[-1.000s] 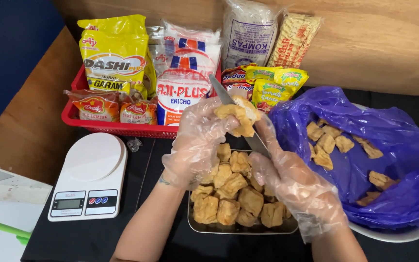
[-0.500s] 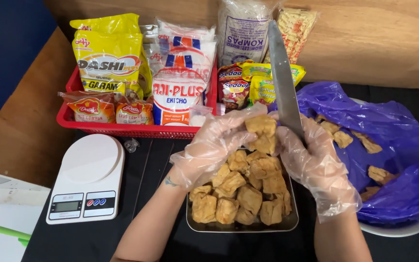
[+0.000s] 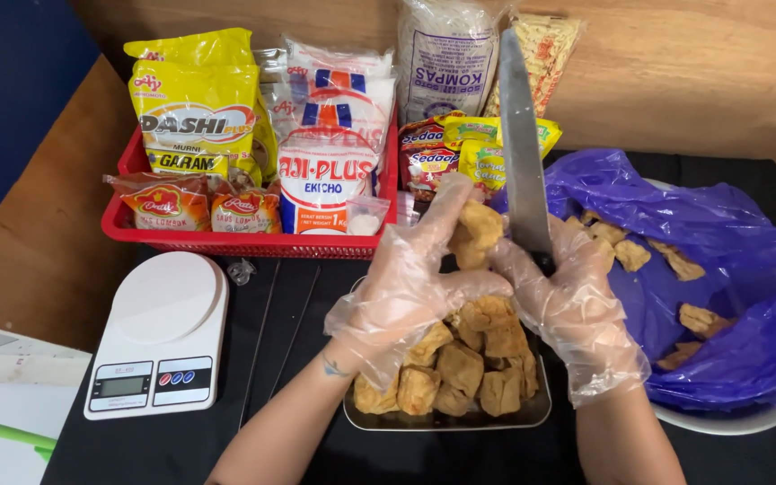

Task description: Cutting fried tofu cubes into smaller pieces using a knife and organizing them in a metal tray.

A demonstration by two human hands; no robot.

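The left hand [image 3: 415,287], in a clear plastic glove, was closed around a piece of fried tofu [image 3: 476,235], lifting it above the metal tray [image 3: 446,418]. The right hand [image 3: 577,310], gloved the same way, gripped the handle of a kitchen knife [image 3: 521,153], whose blade stood nearly upright, tip toward 12 o'clock, just beside the held piece at its 3 o'clock side. Whether the blade touched the tofu could not be told.

Below both hands the tray was heaped with more golden-brown tofu pieces [image 3: 460,368] and sat on the black surface [image 3: 190,440]. At 3 o'clock from the tray lay an opened purple plastic bag [image 3: 729,269] (resting in a white bowl [image 3: 729,422], of which only the rim showed) with several more tofu pieces scattered inside.

At 9 o'clock from the tray stood a white digital kitchen scale [image 3: 162,332]. At 11 o'clock a red plastic basket [image 3: 244,241] held packets of seasoning, with a yellow packet [image 3: 195,112] at its far left and a white one with red and blue print [image 3: 327,175] beside it. Behind the knife, toward 12 o'clock, leaned a bag of rice noodles [image 3: 446,58] and instant noodle packets [image 3: 437,157].
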